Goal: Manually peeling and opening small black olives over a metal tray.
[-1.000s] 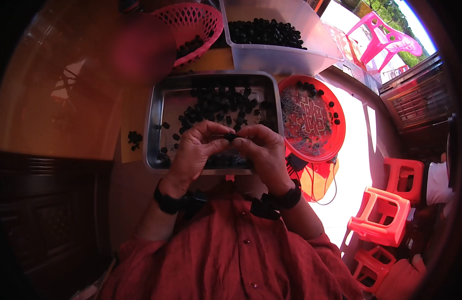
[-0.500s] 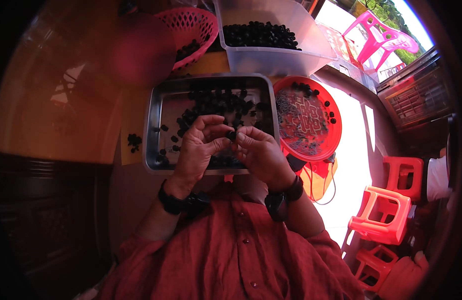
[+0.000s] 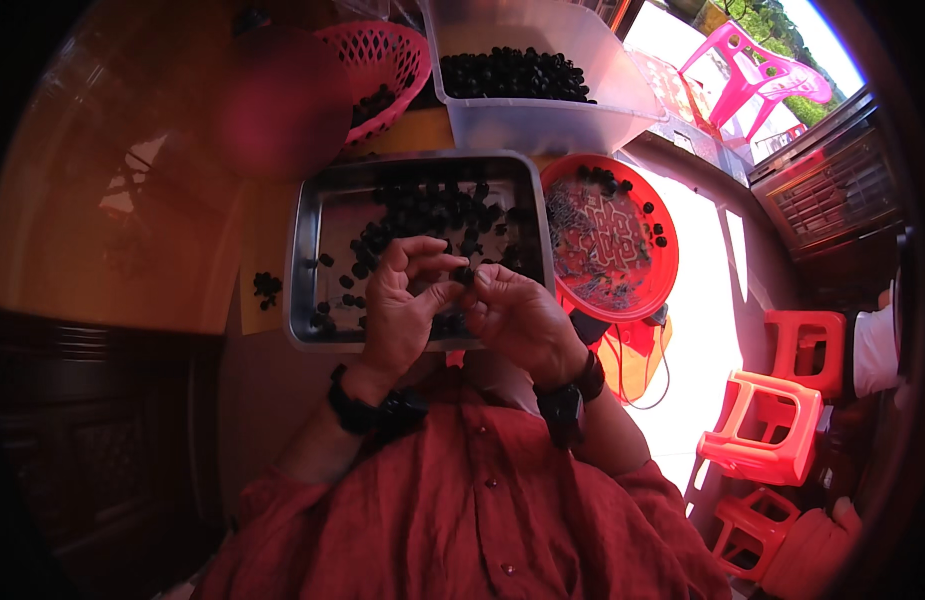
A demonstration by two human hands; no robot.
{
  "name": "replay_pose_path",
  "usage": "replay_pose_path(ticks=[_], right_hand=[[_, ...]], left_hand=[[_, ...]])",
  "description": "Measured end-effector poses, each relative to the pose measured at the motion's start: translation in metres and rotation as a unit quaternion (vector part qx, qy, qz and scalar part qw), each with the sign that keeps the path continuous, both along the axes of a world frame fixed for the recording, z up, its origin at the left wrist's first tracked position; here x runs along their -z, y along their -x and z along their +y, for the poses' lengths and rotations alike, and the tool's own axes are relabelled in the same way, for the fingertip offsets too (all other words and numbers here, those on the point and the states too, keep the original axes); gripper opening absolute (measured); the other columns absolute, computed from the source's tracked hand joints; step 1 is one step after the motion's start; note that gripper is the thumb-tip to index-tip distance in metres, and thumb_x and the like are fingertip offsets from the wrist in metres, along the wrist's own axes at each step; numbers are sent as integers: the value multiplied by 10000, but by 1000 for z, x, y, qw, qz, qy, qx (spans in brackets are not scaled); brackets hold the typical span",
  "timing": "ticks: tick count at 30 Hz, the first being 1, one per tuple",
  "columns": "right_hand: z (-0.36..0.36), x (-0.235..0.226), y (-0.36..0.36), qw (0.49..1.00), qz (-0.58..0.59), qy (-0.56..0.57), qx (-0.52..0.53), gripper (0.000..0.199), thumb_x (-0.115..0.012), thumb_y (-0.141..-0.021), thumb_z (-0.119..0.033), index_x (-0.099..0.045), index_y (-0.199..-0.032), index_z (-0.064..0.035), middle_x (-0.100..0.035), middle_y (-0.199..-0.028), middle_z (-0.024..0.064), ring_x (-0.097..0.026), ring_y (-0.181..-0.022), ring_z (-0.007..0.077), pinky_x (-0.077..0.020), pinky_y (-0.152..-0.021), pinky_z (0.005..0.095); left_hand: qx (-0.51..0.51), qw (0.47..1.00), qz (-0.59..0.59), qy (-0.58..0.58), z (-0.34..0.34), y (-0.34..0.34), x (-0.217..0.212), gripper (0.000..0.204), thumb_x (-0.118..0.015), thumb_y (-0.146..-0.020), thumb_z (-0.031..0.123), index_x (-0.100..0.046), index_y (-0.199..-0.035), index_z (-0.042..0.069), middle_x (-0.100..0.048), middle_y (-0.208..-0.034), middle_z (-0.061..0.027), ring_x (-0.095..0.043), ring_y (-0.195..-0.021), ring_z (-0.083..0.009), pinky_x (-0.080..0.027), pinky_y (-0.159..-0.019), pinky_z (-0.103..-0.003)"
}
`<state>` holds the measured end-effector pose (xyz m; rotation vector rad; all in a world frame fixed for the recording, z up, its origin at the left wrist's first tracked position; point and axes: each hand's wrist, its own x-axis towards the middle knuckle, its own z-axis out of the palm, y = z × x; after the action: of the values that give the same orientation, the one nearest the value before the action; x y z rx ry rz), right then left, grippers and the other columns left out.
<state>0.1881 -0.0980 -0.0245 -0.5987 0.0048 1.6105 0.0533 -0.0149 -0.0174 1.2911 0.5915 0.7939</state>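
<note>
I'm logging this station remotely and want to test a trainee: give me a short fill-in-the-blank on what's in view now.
1. Both hands pinch one small dark piece above the ____ tray.
2. The round plate to the person's right is ____ in colour.
3. The clear tub beyond the tray is filled with ____ pieces.

Missing words: metal; red; black

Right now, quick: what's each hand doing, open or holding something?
Left hand: fingers pinched on a small black piece over the metal tray.
Right hand: fingertips closed on the same piece.
</note>
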Motion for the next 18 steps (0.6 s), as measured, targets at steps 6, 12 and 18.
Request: replay_pose_path(ticks=[6, 12, 18], right_hand=[[-2, -1, 5, 1000, 25, -3, 18, 26, -552, -889, -76, -536, -887, -55, -535, -816, 30, -522, -727, 115, -437, -639, 238], [0, 6, 10, 996, 57, -48, 40, 17, -554, -882, -38, -547, -872, -50, -551, -853, 28, -536, -777, 120, -438, -654, 223], [2, 5, 13, 997, 33, -56, 48, 38, -551, -876, -9, -554, -862, -44, -571, -863, 35, -549, -796, 125, -451, -679, 226]], left_hand=[[-19, 997, -26, -65, -3, -2, 8, 331, -626, -787, -79, -480, -1060, 40, -624, -980, -91, -598, -904, -131, -500, -811, -245], [-5, 997, -78, -15, -5, -2, 8, 309, -595, -796, -107, -475, -1044, 31, -617, -980, -100, -609, -890, -140, -532, -792, -257], [12, 991, -125, 41, -2, 0, 12, 312, -595, -798, -104, -471, -1050, 31, -611, -996, -109, -608, -903, -146, -539, -783, -258]])
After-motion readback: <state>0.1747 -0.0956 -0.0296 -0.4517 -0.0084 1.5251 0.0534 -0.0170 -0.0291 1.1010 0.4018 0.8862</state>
